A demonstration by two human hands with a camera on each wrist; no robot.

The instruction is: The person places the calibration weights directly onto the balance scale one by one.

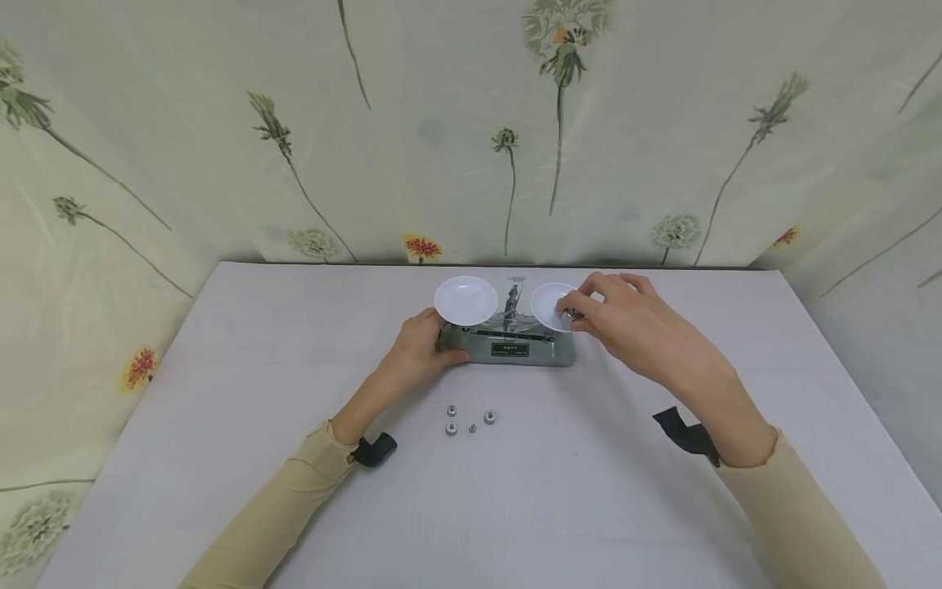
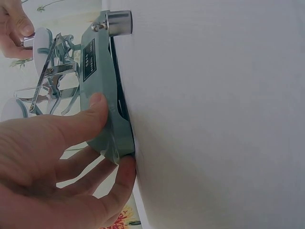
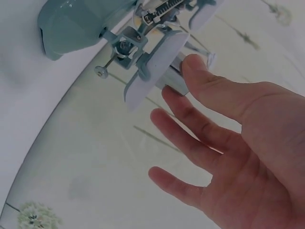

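Note:
A pan balance with a grey-green base (image 1: pixel 548 353) stands toward the back of the table. Its left white pan (image 1: pixel 466 301) has nothing on it. My left hand (image 1: pixel 421 350) grips the left end of the base, thumb on the front and fingers around the end. At the right white pan (image 1: pixel 545 301), my right hand (image 1: pixel 636 323) pinches a shiny metal weight (image 3: pixel 172 78) between thumb and index finger. In the right wrist view the weight is right at the pan's face, and the other fingers are spread apart.
Several small metal weights (image 1: pixel 451 428) stand on the white tabletop (image 1: pixel 353 523) in front of the balance. A flower-print cloth (image 1: pixel 456 164) hangs behind the table's back edge. Black straps (image 1: pixel 375 450) are at both wrists.

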